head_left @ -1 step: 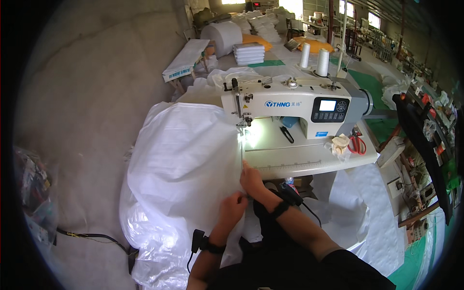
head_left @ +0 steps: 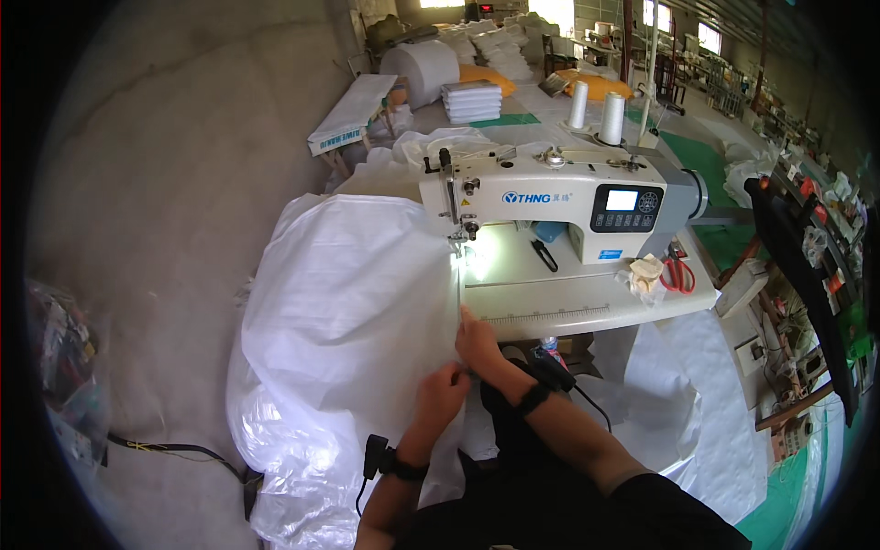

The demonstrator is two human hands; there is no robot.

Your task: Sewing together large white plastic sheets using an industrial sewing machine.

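Observation:
A large sheet of white, slightly glossy fabric [head_left: 339, 284] drapes over the left side of the sewing machine [head_left: 541, 197] and hangs down toward my lap. Its right edge runs up to the lit needle area. My right hand [head_left: 478, 343] is closed on that edge at the front of the machine bed [head_left: 550, 302]. Lower and a little to the left, my left hand [head_left: 442, 394] is closed with its fingers curled at the same edge. Black thread snips [head_left: 545, 257] lie on the bed under the machine arm. Red-handled scissors [head_left: 678, 275] rest at its right end.
A crumpled cream cloth [head_left: 645, 271] sits beside the scissors. Two white thread cones [head_left: 612, 119] stand behind the machine. Farther back are a big white roll [head_left: 422, 73] and a stack of folded white bags [head_left: 472, 103]. A dark cable [head_left: 174, 447] crosses the floor at left.

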